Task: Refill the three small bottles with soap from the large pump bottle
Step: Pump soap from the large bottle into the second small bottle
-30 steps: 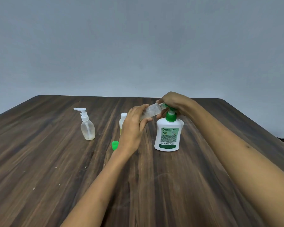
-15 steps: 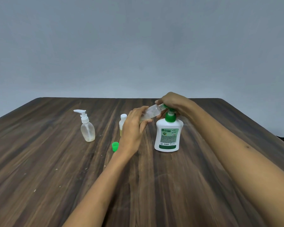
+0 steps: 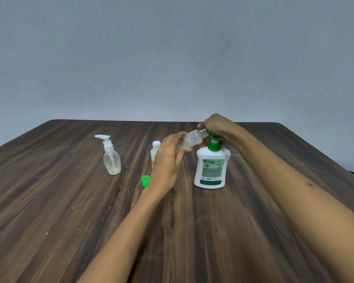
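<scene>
My left hand (image 3: pixel 168 160) gripped the small clear bottle (image 3: pixel 189 139), tilted, its open neck at the green nozzle of the large pump bottle (image 3: pixel 212 166). My right hand (image 3: pixel 215 125) curled over the pump head, directly above that neck. Left of the grip stood the white-capped bottle (image 3: pixel 155 150) and a green cap (image 3: pixel 145 180); the small pump bottle (image 3: pixel 111 158) stood farther left.

— Where does your one view sit?

— On your head, looking forward and down along both forearms to your hands (image 3: pixel 192 148), which meet near mid-frame.

— How near?

— Close: your arms enter from the bottom edge. Beyond the hands the table (image 3: pixel 49 201) runs to its far edge, then a plain wall (image 3: pixel 172 58) fills the upper half. The wide angle bows the table's sides.
</scene>
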